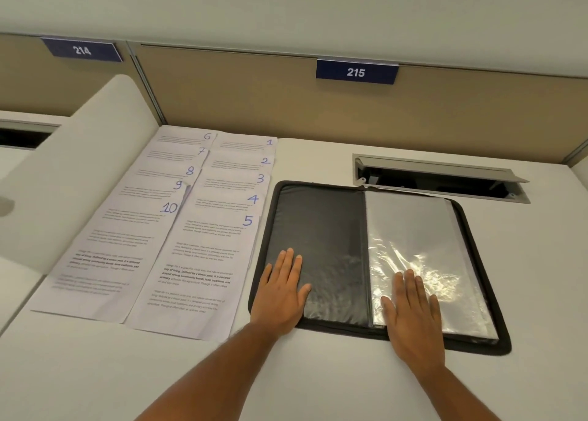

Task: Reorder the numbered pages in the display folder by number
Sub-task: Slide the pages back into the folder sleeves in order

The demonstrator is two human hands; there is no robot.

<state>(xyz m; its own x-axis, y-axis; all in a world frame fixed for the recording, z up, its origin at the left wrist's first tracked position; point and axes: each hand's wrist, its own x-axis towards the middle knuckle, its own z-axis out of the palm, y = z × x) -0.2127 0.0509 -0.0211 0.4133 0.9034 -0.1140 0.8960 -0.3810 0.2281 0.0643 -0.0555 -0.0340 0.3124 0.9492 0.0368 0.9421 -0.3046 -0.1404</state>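
Both hands lie flat with fingers straight and gripping nothing: the left hand (281,288) presses on the lower left corner of the open display folder (321,245), half over its zipped edge and half on the black inner cover, while the right hand (413,306) rests palm-down on the clear sleeve (416,245) on the folder's right side, just beside the spine. The folder sits right of centre in the frame, and the sleeve on top looks empty to me, though glare across the plastic makes that hard to swear to. Left of it, touching or nearly so, the numbered pages (203,217) are fanned in two overlapping columns on the desk (95,373), one to five nearer the folder and six to ten further left, so the sorting seems done and the refilling not yet begun. The risks I'd watch: sliding a sheet out of those overlapped stacks could drag its neighbours and scramble the order; the slick, crinkled sleeve may buckle or cling shut as paper goes in, creasing a corner; and two sleeves could lift together, so one gets skipped. The open cable hatch (442,179), upper right behind the folder, could swallow a stray sheet.
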